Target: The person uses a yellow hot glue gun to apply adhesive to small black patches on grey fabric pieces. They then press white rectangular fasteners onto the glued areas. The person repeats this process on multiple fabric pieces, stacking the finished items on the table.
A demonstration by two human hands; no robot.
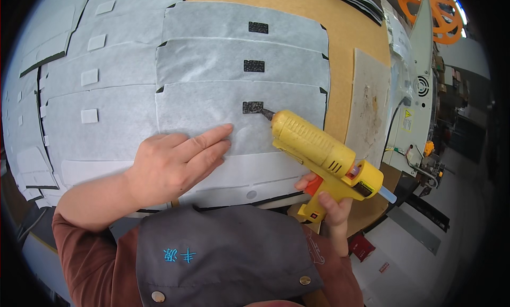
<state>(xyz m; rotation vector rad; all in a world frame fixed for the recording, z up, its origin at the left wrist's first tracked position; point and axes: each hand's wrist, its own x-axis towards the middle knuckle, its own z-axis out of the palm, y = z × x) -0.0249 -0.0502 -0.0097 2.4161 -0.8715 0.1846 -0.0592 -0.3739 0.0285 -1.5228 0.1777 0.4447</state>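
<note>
My right hand [333,207] grips the handle of a yellow hot glue gun [313,142], with a finger at its red trigger. A translucent glue stick [387,194] sticks out of the gun's back end. The dark nozzle [267,114] meets the right edge of a small black rectangular patch [252,107] on a pale grey fabric-like sheet [202,107]. Left of the gun, my left hand [172,161] lies on that sheet with its fingers stretched out, holding nothing. Two more overlapping sheets, each bearing a black patch [254,66], lie farther off.
Overlapping pale sheets with small white patches [90,116] cover the table's left side. Brown board [297,0] shows behind, and a stained pale slab [366,99] lies to the right. Beyond stand a grey machine [411,115] and an orange spoked wheel [431,9].
</note>
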